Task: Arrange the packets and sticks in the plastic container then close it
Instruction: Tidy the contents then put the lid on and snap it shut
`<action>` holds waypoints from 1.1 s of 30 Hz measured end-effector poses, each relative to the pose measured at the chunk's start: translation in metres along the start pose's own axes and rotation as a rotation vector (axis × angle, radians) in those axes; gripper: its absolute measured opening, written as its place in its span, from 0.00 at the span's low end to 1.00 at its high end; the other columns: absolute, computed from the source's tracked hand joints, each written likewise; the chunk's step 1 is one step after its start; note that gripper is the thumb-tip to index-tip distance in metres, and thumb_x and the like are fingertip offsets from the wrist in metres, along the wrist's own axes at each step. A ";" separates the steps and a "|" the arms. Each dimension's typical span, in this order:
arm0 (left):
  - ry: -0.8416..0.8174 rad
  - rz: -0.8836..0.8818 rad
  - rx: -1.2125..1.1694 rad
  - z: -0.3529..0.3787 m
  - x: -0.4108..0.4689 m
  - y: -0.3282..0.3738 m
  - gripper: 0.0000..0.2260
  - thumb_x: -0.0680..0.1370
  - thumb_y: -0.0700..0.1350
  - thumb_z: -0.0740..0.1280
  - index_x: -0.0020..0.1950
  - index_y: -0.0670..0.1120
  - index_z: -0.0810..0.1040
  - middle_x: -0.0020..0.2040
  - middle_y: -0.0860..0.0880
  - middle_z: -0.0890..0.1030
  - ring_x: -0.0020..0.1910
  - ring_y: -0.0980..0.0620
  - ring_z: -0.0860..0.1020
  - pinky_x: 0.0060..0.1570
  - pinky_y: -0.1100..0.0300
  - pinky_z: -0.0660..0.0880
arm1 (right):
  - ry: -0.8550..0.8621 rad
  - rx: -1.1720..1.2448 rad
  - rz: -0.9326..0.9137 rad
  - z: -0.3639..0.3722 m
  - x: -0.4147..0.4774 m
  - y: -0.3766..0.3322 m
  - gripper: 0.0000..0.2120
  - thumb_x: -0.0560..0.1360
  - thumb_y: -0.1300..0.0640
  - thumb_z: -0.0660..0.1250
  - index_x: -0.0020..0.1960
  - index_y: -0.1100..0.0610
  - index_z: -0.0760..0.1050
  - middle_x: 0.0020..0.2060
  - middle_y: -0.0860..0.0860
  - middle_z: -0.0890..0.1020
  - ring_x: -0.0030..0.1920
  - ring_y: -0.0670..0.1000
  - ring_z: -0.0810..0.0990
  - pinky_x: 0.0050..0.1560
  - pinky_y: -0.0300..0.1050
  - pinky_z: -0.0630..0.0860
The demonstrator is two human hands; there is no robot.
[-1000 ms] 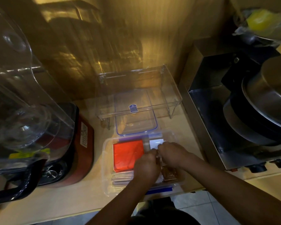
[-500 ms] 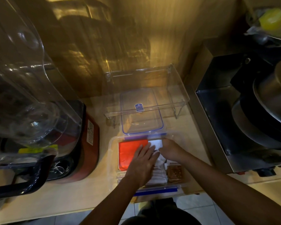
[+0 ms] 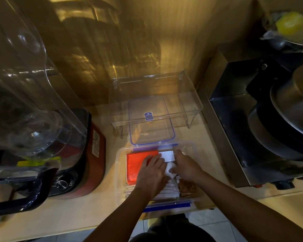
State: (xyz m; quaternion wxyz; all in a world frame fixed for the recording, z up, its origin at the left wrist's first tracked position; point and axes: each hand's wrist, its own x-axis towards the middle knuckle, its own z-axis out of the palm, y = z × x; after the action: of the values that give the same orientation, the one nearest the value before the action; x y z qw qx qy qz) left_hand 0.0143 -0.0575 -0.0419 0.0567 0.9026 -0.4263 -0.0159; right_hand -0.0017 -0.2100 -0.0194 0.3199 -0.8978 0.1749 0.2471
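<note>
A clear plastic container (image 3: 120, 172) with blue clips stands at the counter's front edge. Inside lie an orange-red packet (image 3: 136, 165) on the left, white packets (image 3: 167, 157) in the middle, white sticks (image 3: 168, 190) nearer me and a brown packet (image 3: 187, 186) at the right. My left hand (image 3: 151, 173) lies flat with straight fingers across the orange packet and the white ones. My right hand (image 3: 185, 165) rests on the white packets with fingers bent over them. The container's lid (image 3: 151, 123), clear with a blue rim, lies just behind it.
A clear acrylic riser (image 3: 157, 102) stands over the lid against the wall. A red blender base (image 3: 87, 154) with a large clear jar (image 3: 24, 102) fills the left. A steel appliance (image 3: 252, 128) with pans sits at the right. The counter edge runs close below the container.
My left hand opened from a fist and spread flat over the packets. My right hand shifted slightly back over the white packets. The camera moved a little left.
</note>
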 end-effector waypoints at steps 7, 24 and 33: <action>-0.052 -0.015 -0.014 0.004 -0.003 0.000 0.20 0.66 0.53 0.72 0.57 0.51 0.80 0.57 0.49 0.82 0.62 0.48 0.78 0.62 0.47 0.72 | 0.003 -0.028 0.008 0.000 0.000 0.001 0.31 0.71 0.57 0.71 0.68 0.59 0.60 0.61 0.59 0.76 0.59 0.58 0.77 0.55 0.48 0.74; -0.070 -0.914 -0.572 -0.052 0.042 -0.094 0.27 0.78 0.52 0.63 0.72 0.41 0.61 0.73 0.36 0.65 0.67 0.36 0.70 0.64 0.49 0.68 | 0.149 0.027 -0.003 -0.071 0.055 -0.018 0.18 0.76 0.52 0.63 0.61 0.62 0.71 0.60 0.62 0.77 0.58 0.61 0.76 0.58 0.52 0.73; -0.255 -0.978 -0.916 -0.057 0.053 -0.106 0.24 0.74 0.48 0.70 0.65 0.35 0.70 0.64 0.37 0.75 0.51 0.48 0.76 0.42 0.61 0.71 | 0.106 0.185 -0.001 -0.069 0.070 -0.022 0.10 0.74 0.52 0.66 0.49 0.58 0.71 0.46 0.57 0.78 0.44 0.54 0.77 0.40 0.41 0.70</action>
State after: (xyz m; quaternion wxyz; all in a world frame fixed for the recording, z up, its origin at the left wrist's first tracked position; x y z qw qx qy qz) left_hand 0.1345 -0.0265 0.0038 0.3690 0.8674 0.0771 -0.3248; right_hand 0.0886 -0.2505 -0.0014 0.3919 -0.8763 0.2131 0.1821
